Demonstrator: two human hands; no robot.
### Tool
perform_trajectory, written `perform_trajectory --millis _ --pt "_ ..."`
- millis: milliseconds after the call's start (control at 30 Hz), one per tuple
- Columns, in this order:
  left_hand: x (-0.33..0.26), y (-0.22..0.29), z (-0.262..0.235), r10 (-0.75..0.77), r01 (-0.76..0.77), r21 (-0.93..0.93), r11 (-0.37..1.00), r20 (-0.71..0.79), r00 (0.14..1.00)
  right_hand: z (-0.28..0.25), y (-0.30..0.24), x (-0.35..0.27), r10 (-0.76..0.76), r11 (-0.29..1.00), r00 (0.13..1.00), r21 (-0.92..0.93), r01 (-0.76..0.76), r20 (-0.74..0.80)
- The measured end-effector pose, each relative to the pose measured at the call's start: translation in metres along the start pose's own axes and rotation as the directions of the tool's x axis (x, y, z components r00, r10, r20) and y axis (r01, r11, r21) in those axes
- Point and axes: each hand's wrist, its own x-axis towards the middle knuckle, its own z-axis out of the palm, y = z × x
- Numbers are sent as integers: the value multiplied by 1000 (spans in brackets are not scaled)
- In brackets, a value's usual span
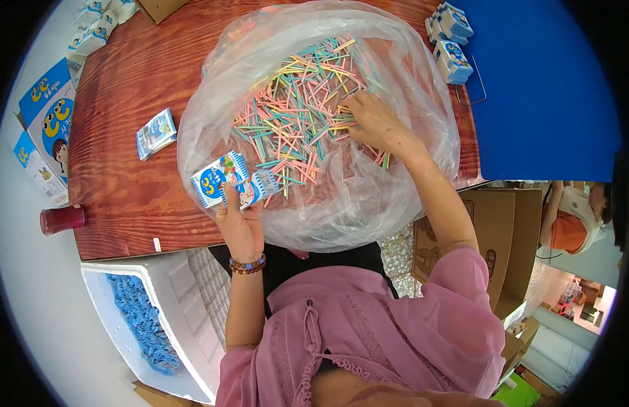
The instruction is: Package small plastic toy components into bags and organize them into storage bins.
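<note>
You have table (124, 197) across upper frame, bag (423, 88) on it, sticks (294, 115) inside by your right hand (377, 122), packets (216, 182) in your left hand (240, 227) at bag's lower-left edge, another packet (155, 134) farther left, foam box (185, 298) lower left.

Upright fisheye view from the head, facing down

The left fisheye camera of a head-worn pair looked steeply down past the pink blouse (368, 319) at the lower edge, with the left hand (241, 229) and right hand (377, 122) fairly near. The plastic bag (328, 220) sat in the upper middle; the wooden table (124, 193) spread around it, its edges bending toward a dark, round rim.
</note>
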Motion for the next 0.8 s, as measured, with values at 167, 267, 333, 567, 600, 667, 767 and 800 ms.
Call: perform_trajectory --millis 167,267,333,567,600,667,767,800 --pt "-2 0 4 4 -4 -4 1000 -15 1000 2 1 11 -30 976 999 -214 35 25" --pt "-4 0 5 4 -4 -8 1000 -10 1000 15 5 11 -29 967 999 -251 33 21" --pt "-5 2 7 6 -6 -4 1000 -6 1000 21 11 9 -37 971 999 -235 41 25" --pt "-5 0 6 -3 3 -11 1000 23 1000 13 23 2 345 824 938 467 -322 36" --pt "-5 -1 7 -9 10 -16 1000 28 1000 14 23 1 350 824 936 465 -325 33" --pt "-6 1 14 -17 17 -7 1000 25 1000 19 20 0 352 540 929 836 -100 -116" --pt "-8 0 12 -13 13 -7 1000 31 999 25 -9 1 516 154 857 981 -116 20" --pt "-8 -2 13 -8 9 -23 1000 56 998 33 -6 -2 521 154 853 981 -114 17"
